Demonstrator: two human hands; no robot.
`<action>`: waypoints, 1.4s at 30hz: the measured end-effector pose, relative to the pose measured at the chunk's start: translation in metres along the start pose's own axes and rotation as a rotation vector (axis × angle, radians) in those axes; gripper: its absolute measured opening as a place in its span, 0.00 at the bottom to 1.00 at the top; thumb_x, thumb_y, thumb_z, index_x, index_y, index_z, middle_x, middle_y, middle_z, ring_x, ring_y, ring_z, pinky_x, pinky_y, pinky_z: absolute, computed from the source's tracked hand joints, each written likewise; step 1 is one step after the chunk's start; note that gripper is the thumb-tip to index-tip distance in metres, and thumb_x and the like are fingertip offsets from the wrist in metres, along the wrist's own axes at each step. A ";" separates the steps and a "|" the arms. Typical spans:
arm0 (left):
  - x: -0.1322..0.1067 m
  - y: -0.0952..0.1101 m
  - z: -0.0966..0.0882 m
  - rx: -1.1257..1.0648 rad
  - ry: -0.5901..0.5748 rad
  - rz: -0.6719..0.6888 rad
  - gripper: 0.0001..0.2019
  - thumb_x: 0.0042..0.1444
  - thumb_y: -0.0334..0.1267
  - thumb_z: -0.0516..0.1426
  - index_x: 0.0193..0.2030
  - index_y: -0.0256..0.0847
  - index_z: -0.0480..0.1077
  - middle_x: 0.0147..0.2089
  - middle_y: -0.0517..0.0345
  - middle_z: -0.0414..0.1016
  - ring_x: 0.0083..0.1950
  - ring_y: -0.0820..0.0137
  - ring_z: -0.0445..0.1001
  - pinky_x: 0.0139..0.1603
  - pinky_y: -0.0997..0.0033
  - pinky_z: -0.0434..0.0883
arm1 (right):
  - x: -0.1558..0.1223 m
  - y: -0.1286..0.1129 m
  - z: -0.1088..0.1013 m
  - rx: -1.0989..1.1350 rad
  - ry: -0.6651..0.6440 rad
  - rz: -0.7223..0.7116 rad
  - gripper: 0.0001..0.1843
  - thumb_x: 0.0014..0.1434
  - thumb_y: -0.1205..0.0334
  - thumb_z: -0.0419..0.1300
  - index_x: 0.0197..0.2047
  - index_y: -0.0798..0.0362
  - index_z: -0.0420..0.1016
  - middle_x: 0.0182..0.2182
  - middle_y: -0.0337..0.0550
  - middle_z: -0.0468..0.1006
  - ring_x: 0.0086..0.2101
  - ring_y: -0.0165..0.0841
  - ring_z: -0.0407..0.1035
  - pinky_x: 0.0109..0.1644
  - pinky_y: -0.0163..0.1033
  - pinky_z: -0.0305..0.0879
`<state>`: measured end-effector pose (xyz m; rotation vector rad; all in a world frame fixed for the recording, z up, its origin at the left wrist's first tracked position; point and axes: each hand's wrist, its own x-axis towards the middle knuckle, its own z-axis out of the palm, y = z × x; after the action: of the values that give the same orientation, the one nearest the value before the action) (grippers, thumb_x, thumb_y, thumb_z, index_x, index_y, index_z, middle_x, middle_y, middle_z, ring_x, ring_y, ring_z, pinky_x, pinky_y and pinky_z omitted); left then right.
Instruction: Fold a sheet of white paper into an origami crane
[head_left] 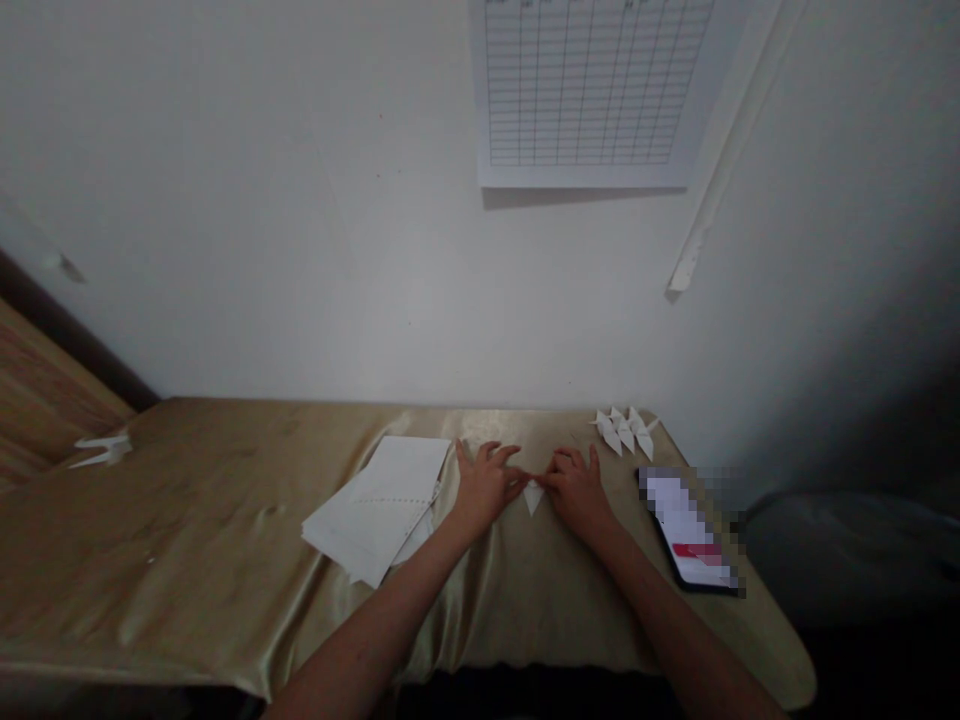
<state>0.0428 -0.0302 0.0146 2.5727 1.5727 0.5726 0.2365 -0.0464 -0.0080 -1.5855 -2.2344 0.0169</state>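
Note:
A small piece of folded white paper [532, 498] lies between my hands, its lower end tapering to a point towards me. The thumb and index finger of my left hand [484, 485] pinch its upper left side, the other fingers raised and spread. On the upper right side, my right hand [577, 490] grips it in the same way. My fingertips hide the top edge of the fold. Close by my left hand lies a loose stack of white paper sheets [382, 500], one with a torn, perforated edge.
Three folded white paper cranes [624, 430] stand in a row at the back right. A phone [690, 535] with its screen lit lies at the right edge of the gold tablecloth [217, 540]. White paper scraps [109, 448] lie far left. A printed grid sheet [589, 100] hangs on the wall.

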 end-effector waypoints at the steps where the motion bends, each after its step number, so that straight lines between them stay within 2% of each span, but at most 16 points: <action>1: 0.001 -0.001 -0.001 -0.002 -0.007 -0.009 0.07 0.58 0.46 0.63 0.42 0.66 0.80 0.64 0.68 0.71 0.68 0.49 0.60 0.67 0.22 0.28 | 0.000 0.000 -0.001 -0.002 0.004 0.013 0.13 0.63 0.62 0.60 0.44 0.35 0.82 0.42 0.41 0.78 0.57 0.42 0.60 0.68 0.69 0.28; 6: 0.002 -0.003 0.000 0.011 -0.012 -0.013 0.06 0.57 0.48 0.64 0.41 0.66 0.80 0.64 0.68 0.70 0.68 0.48 0.59 0.66 0.21 0.27 | 0.000 0.001 -0.008 -0.020 0.010 0.077 0.09 0.62 0.55 0.62 0.43 0.33 0.82 0.43 0.43 0.75 0.54 0.44 0.62 0.66 0.69 0.34; 12: 0.001 -0.004 0.003 0.011 -0.008 -0.055 0.07 0.56 0.48 0.64 0.42 0.66 0.80 0.65 0.69 0.69 0.68 0.48 0.58 0.65 0.20 0.27 | -0.001 0.001 -0.009 -0.056 0.062 0.121 0.07 0.59 0.52 0.66 0.41 0.34 0.83 0.42 0.44 0.75 0.52 0.45 0.62 0.65 0.71 0.31; 27: -0.004 -0.006 0.007 -0.029 0.019 -0.114 0.06 0.57 0.50 0.63 0.41 0.61 0.81 0.66 0.68 0.69 0.68 0.46 0.57 0.65 0.20 0.31 | -0.004 -0.006 -0.010 -0.117 0.145 0.115 0.03 0.57 0.55 0.67 0.34 0.40 0.83 0.41 0.43 0.75 0.53 0.45 0.60 0.66 0.72 0.24; 33: -0.005 -0.005 0.008 -0.041 0.037 -0.097 0.06 0.58 0.49 0.63 0.40 0.58 0.81 0.66 0.66 0.69 0.68 0.47 0.57 0.66 0.22 0.28 | -0.007 -0.009 -0.010 -0.115 0.175 0.125 0.05 0.58 0.55 0.66 0.32 0.42 0.83 0.41 0.44 0.75 0.54 0.45 0.60 0.66 0.72 0.22; 37: -0.005 -0.005 0.010 -0.065 0.036 -0.081 0.06 0.58 0.47 0.63 0.41 0.56 0.80 0.65 0.63 0.70 0.67 0.51 0.58 0.67 0.23 0.30 | -0.008 -0.004 -0.004 -0.059 0.172 0.139 0.05 0.59 0.56 0.64 0.34 0.43 0.83 0.43 0.44 0.75 0.54 0.44 0.61 0.67 0.72 0.24; 42: -0.004 -0.004 0.009 -0.089 0.006 -0.044 0.10 0.58 0.43 0.64 0.47 0.61 0.78 0.68 0.65 0.66 0.68 0.54 0.57 0.68 0.25 0.34 | -0.007 0.000 0.004 0.028 0.149 0.125 0.08 0.60 0.59 0.64 0.43 0.38 0.82 0.47 0.43 0.74 0.53 0.42 0.62 0.67 0.69 0.32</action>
<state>0.0410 -0.0306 0.0043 2.4686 1.5636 0.6315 0.2373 -0.0515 -0.0138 -1.6526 -2.0124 -0.0342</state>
